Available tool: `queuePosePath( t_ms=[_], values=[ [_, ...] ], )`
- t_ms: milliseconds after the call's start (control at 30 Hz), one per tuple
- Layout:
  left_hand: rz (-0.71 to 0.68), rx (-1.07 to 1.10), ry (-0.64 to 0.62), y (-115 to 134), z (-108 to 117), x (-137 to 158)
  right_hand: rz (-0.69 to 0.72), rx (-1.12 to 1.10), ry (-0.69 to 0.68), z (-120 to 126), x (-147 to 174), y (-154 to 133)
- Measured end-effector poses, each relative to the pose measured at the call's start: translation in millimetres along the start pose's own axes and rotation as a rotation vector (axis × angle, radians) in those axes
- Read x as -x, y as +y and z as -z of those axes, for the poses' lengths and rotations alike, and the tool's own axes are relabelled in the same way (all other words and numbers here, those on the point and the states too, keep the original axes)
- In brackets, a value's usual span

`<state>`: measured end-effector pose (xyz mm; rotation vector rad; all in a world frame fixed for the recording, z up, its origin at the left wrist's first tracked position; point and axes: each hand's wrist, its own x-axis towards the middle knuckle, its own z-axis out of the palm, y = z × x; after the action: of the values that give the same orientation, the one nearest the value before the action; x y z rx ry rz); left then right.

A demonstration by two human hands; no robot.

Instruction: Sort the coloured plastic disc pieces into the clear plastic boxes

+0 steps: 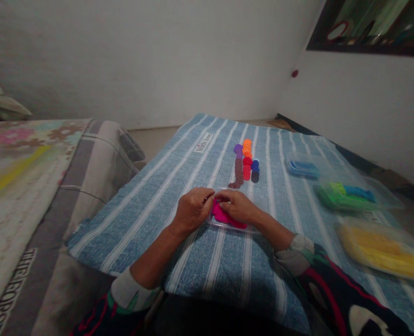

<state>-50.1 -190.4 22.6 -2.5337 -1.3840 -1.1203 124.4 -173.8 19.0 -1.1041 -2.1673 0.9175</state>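
In front of me a clear plastic box (228, 226) sits on the striped cloth with a bright pink soft bundle (223, 215) in it. My left hand (194, 208) is closed at the box's left side; whatever its fingertips pinch is hidden. My right hand (238, 205) reaches over the box from the right, its fingers curled and its thumb on the pink bundle. Just beyond the box are short rows of crinkled coloured pieces: purple (238, 150), orange (247, 147), brown (239, 172), red (246, 169), blue (255, 165) and black (255, 176). Their exact kind is unclear.
Along the right stand clear boxes with blue contents (303, 169), green and blue contents (347, 195), and yellow contents (385, 249). The blue striped cloth (151, 200) covers the table. A bed (70, 186) lies left; walls rise behind and to the right.
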Motion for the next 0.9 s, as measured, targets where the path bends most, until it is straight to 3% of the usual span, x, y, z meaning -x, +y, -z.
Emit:
queuePosePath(
  t_ms=[367, 900],
  values=[
    [-0.028, 0.021, 0.039, -1, -2, 0, 0.032, -0.166, -0.072, 0, -2, 6],
    [0.008, 0.038, -0.003, 1, 0, 1, -0.119, -0.435, -0.163, 1, 1, -1]
  ],
)
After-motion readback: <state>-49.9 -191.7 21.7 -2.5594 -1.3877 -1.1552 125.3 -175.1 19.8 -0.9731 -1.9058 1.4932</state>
